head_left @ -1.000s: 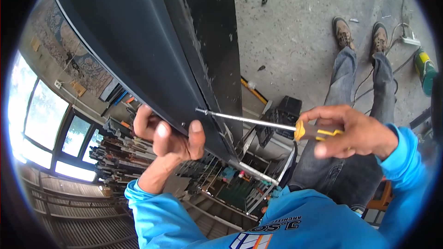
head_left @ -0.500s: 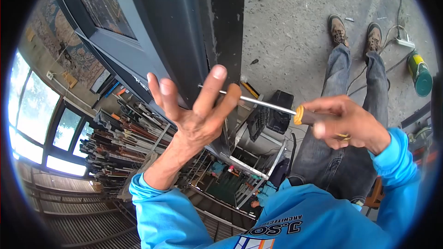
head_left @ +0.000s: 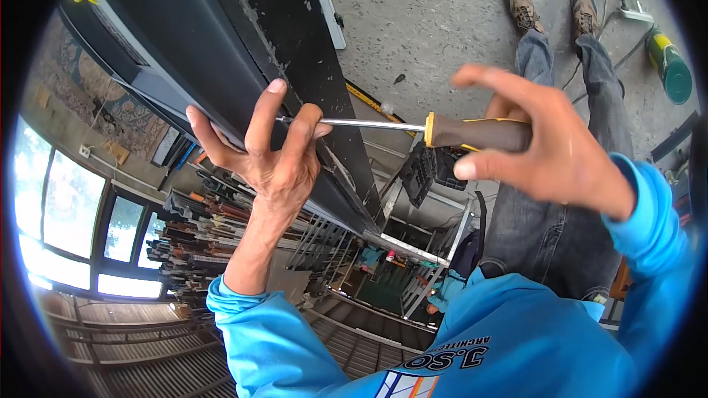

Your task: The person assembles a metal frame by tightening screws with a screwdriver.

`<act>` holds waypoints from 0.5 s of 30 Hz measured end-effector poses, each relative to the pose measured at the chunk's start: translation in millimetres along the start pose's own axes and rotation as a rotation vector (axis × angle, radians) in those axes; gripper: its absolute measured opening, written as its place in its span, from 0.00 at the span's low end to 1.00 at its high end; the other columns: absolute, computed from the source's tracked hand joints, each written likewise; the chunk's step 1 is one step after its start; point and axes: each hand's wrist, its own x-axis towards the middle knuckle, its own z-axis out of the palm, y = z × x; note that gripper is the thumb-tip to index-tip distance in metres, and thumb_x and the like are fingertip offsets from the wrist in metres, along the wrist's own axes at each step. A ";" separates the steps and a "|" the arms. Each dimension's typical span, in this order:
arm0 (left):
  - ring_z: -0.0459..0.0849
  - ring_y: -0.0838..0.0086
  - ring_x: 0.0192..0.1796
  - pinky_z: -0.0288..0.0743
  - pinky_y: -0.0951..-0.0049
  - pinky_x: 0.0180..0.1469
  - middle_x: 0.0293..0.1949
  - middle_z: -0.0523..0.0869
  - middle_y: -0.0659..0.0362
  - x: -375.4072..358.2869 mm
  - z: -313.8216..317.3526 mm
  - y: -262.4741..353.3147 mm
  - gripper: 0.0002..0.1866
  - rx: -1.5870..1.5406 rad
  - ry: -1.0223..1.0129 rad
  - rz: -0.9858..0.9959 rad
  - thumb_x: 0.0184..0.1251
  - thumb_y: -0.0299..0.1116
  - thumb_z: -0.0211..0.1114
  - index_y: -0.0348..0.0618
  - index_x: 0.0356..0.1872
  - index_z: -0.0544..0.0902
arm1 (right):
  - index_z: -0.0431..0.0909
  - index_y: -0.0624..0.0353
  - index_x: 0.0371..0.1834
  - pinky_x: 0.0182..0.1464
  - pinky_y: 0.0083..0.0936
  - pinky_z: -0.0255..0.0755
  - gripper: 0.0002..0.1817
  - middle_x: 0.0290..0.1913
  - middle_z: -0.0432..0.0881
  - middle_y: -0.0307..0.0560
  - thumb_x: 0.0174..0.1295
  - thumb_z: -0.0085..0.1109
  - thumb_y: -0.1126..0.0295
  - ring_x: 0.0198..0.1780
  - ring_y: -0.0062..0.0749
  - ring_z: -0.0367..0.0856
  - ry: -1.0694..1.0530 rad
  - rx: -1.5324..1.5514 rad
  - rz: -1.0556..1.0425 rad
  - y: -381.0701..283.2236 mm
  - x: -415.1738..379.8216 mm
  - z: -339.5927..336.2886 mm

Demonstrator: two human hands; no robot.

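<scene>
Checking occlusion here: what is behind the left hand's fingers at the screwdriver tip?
The dark door frame lies behind the left hand. The screwdriver tip and any screw are covered by the fingers.

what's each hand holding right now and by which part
The right hand holds a screwdriver by its brown and yellow handle. The left hand grips nothing; its fingertips pinch around the shaft's tip against the dark door.

My screwdriver [head_left: 442, 131] has a bright, smooth metal shaft and a matt grey rubbery handle with yellow plastic trim; the dark panel [head_left: 221, 51] looks smooth, painted, semi-matt.
</scene>
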 end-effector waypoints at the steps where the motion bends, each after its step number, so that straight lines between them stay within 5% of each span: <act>1: 0.38 0.43 0.74 0.47 0.48 0.78 0.61 0.73 0.73 0.1 0.5 0.6 0.05 -0.015 0.004 -0.010 0.50 0.38 0.73 0.63 0.28 0.85 | 0.76 0.59 0.55 0.26 0.23 0.64 0.27 0.30 0.75 0.47 0.52 0.69 0.62 0.25 0.28 0.72 0.269 -0.409 -0.339 10.0 -7.3 8.5; 6: 0.39 0.43 0.75 0.46 0.48 0.77 0.60 0.73 0.74 1.3 1.6 -1.5 0.06 0.012 -0.013 -0.025 0.49 0.37 0.74 0.62 0.28 0.85 | 0.77 0.58 0.52 0.23 0.26 0.64 0.22 0.25 0.71 0.47 0.57 0.66 0.60 0.21 0.27 0.69 0.162 -0.885 -0.582 10.8 0.5 12.3; 12: 0.40 0.45 0.75 0.40 0.47 0.78 0.59 0.75 0.74 1.4 0.9 2.8 0.03 0.011 -0.017 -0.027 0.53 0.40 0.70 0.60 0.26 0.84 | 0.76 0.62 0.53 0.26 0.24 0.66 0.20 0.27 0.76 0.48 0.59 0.65 0.67 0.25 0.24 0.72 -0.052 0.213 0.152 3.1 1.1 8.7; 13: 0.40 0.45 0.75 0.39 0.47 0.78 0.59 0.76 0.74 1.7 -0.2 3.2 0.03 0.009 -0.027 -0.027 0.54 0.41 0.69 0.60 0.26 0.84 | 0.76 0.61 0.55 0.26 0.24 0.64 0.26 0.28 0.74 0.49 0.50 0.70 0.70 0.24 0.29 0.70 0.170 -0.327 -0.219 -1.9 -8.8 6.2; 15: 0.41 0.47 0.75 0.38 0.46 0.78 0.59 0.77 0.73 0.1 3.1 -2.2 0.04 0.006 -0.016 -0.025 0.54 0.43 0.69 0.60 0.27 0.84 | 0.78 0.59 0.54 0.25 0.23 0.63 0.24 0.28 0.72 0.46 0.51 0.67 0.69 0.24 0.28 0.69 0.253 -0.597 -0.428 2.0 -15.1 13.8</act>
